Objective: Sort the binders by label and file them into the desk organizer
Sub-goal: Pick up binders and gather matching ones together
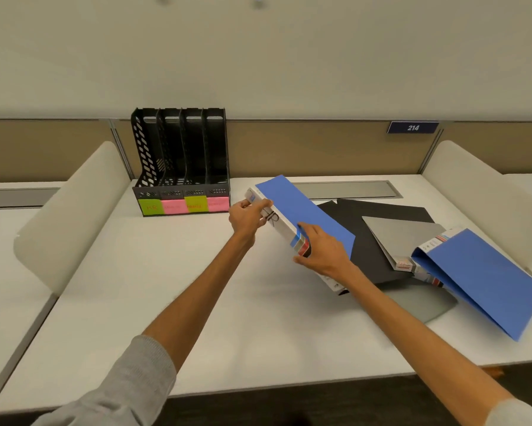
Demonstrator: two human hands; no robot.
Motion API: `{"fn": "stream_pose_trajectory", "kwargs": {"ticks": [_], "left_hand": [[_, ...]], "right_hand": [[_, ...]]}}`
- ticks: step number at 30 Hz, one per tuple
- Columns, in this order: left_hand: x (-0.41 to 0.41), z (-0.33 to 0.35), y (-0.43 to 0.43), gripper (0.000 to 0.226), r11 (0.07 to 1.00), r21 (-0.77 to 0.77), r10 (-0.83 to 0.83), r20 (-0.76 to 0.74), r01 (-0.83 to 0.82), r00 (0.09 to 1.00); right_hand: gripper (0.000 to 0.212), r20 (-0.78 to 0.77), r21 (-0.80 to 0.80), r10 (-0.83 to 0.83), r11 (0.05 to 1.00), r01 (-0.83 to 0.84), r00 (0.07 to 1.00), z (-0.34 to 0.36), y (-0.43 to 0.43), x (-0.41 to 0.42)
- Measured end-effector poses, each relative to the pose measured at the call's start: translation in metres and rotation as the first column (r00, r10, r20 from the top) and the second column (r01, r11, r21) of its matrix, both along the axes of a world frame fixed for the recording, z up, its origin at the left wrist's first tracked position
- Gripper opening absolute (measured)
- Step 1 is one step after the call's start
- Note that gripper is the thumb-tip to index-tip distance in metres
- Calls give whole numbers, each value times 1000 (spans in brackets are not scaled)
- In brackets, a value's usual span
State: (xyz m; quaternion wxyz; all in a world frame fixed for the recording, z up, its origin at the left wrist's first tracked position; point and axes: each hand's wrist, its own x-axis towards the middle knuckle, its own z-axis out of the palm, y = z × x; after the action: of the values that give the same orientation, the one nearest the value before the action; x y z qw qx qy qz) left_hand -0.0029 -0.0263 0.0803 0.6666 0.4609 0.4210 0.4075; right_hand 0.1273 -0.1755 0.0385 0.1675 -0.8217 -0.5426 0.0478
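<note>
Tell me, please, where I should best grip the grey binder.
Probably the grey binder's near labelled corner, from the left-front: it lies flat on the black binder, that corner is exposed, and the blue binder at right crowds its right edge.

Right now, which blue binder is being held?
The HR-labelled blue binder, held by left hand and right hand; the other blue binder sits untouched, farther right.

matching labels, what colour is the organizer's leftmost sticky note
Lime green note; head view.
</note>
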Motion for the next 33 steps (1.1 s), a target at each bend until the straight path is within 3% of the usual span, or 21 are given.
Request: {"fn": "stream_pose_trajectory", "kwargs": {"ticks": [3,6,11,14,17,21,26,33], "left_hand": [[-6,18,-1,37,991,134,33,-40,-28,999],[-15,34,-4,43,960,279,36,-58,-18,998],[-40,56,-2,36,915,358,-188,-31,186,982],[-53,57,-10,63,883,350,-317,-46,312,947],[-64,37,-23,72,843,314,-421,-120,437,899],[-75,8,-42,92,762,326,-514,-220,559,829],[-77,-5,-51,109,744,428,-406,-318,512,857],[-77,-2,-46,99,791,533,-184,-260,300,948]], "right_hand": [[78,132,94,-4,996,-8,991,7,3,-10],[78,143,164,3,986,-26,990,14,9,-22],[79,-20,287,-18,958,23,1000,26,16,-34],[78,-65,358,-4,933,27,998,36,21,-41],[74,-106,467,33,884,20,994,49,30,-52],[58,-276,579,108,811,76,955,64,43,-69],[57,-371,617,157,778,117,915,67,58,-85],[62,-395,616,244,786,58,886,70,80,-92]]}}
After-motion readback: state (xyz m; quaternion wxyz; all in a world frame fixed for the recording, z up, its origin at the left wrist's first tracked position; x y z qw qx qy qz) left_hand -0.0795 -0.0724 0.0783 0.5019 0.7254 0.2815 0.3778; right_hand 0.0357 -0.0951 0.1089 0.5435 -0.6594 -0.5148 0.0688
